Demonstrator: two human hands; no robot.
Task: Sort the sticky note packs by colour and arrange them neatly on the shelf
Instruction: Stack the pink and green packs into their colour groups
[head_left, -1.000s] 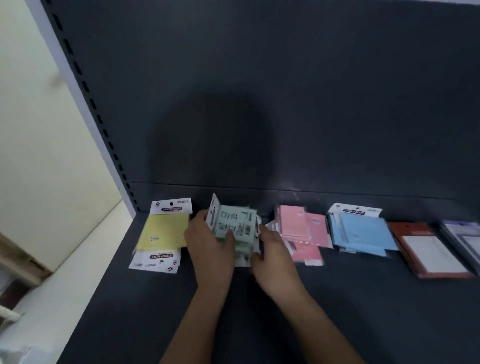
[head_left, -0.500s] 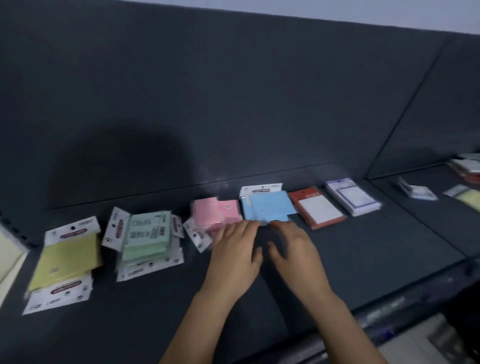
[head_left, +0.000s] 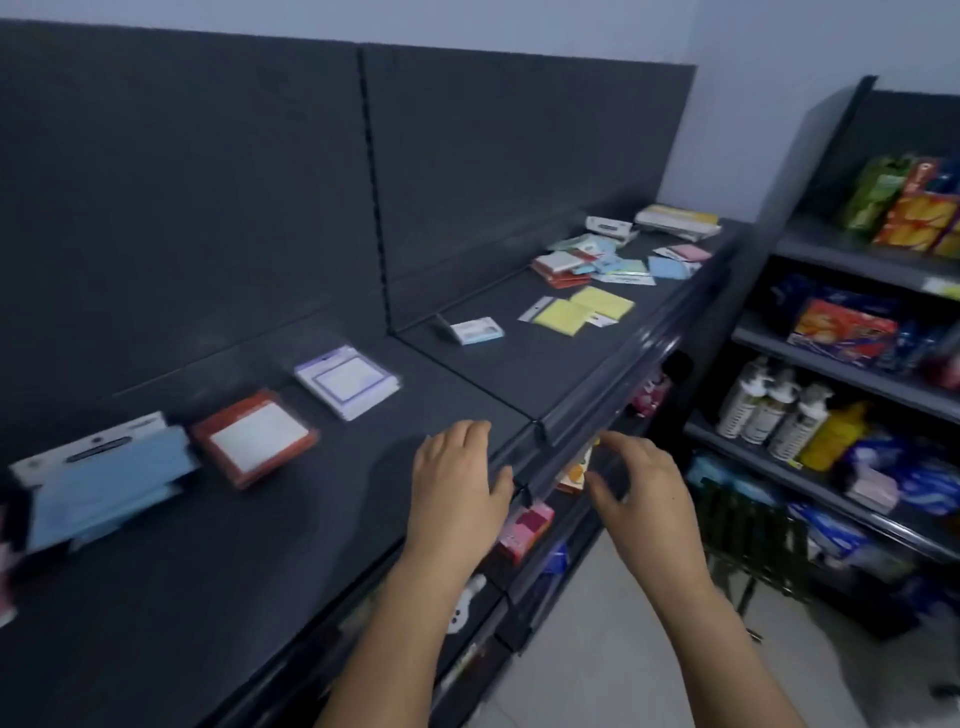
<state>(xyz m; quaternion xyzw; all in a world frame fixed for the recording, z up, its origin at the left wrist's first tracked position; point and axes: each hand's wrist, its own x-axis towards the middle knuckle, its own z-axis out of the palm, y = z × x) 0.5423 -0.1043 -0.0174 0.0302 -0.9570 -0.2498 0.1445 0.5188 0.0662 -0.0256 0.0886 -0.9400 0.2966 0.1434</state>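
Observation:
On the dark shelf (head_left: 249, 545) lie sorted stacks: blue packs (head_left: 104, 483) at the left, a red-framed pack (head_left: 254, 436), then a purple-bordered pack (head_left: 348, 382). Farther right lie a single light blue pack (head_left: 475, 331), two yellow packs (head_left: 582, 310) and a loose mixed pile (head_left: 597, 262) of blue, green, red and pink packs. My left hand (head_left: 457, 483) hovers open over the shelf's front edge. My right hand (head_left: 639, 493) floats open beyond the edge, fingers curled. Neither hand holds anything.
A dark back panel (head_left: 208, 208) rises behind the shelf. Lower shelves under the front edge hold small boxes (head_left: 524, 527). At the right, another rack (head_left: 852, 364) carries bottles and packaged goods. Pale floor tiles (head_left: 597, 649) lie between the racks.
The view has swung right along the shelf; the yellow, green and pink stacks have left the frame. Both hands let go of the packs and moved right, now empty near the front edge.

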